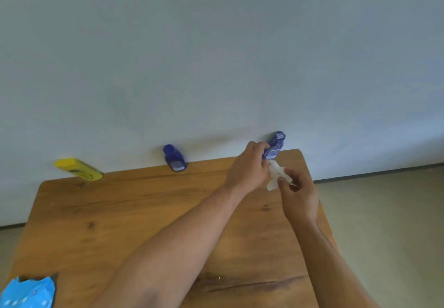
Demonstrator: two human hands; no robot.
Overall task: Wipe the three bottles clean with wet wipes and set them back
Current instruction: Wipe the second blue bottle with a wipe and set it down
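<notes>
A knotted wooden worktop [134,211] is carrying a yellow bottle [78,169] and a small blue bottle [175,158], both sitting well apart along its far edge. A blue wipes pack [28,292] is lying at its near left corner.

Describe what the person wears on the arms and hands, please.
Both the left hand and the right hand are bare, with no gloves. The forearms are bare too; no sleeve, watch or bracelet shows. No ring is visible.
</notes>
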